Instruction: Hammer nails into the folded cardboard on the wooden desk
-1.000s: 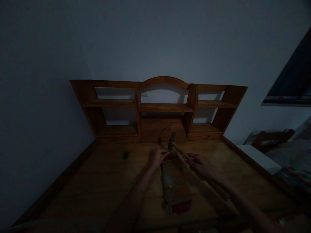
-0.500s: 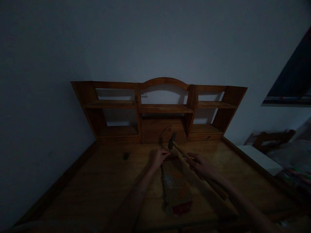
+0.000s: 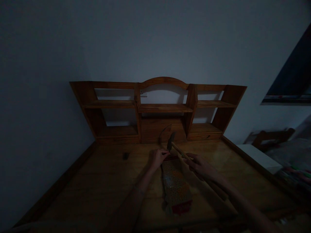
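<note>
R hand point(image 3: 198, 165) gripping hammer point(image 3: 180, 151) by handle; prob. head-heavy, stiff, best held on wood; L hand point(image 3: 159, 157) by bag point(image 3: 176, 184), can't tell if pinching sth.

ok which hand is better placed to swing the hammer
Probably right: the right hand holds the hammer by its handle, while the left hand is beside the hammer head, near the packet.

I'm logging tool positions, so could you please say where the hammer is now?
In the head view, the hammer is right of centre, in the right hand, its head close to the left hand, by the far end of the packet.
</note>
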Demonstrator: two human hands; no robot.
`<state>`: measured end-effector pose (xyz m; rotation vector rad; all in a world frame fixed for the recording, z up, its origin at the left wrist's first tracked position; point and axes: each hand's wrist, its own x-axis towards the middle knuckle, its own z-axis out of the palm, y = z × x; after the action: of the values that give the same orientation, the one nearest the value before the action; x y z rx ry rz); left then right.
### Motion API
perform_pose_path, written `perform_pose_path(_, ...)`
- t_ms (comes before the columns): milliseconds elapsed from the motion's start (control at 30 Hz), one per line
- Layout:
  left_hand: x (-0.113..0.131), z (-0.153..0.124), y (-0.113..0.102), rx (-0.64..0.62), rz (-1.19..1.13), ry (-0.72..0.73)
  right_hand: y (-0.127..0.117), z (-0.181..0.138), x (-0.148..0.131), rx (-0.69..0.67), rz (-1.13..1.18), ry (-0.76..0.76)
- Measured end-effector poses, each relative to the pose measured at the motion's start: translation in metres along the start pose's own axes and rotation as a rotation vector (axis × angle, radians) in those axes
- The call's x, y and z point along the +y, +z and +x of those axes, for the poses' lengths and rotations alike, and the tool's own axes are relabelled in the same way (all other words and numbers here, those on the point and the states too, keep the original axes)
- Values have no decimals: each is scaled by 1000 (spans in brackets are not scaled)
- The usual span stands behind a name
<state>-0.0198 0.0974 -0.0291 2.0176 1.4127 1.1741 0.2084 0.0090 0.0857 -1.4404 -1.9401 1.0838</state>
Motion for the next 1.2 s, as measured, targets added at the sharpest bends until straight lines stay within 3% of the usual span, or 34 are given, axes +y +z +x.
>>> perform_pose_path(233,1,0,-1,-2,1,-5,1,-1,-3,-44,12,-15)
perform_pose_path(533,7,2,-2,-24,-27,-44,3,-2,0,1,8,-52)
perform_pose_path(1200,-9,3,5,-14,17,-61,8,1,4,3,-60,-224)
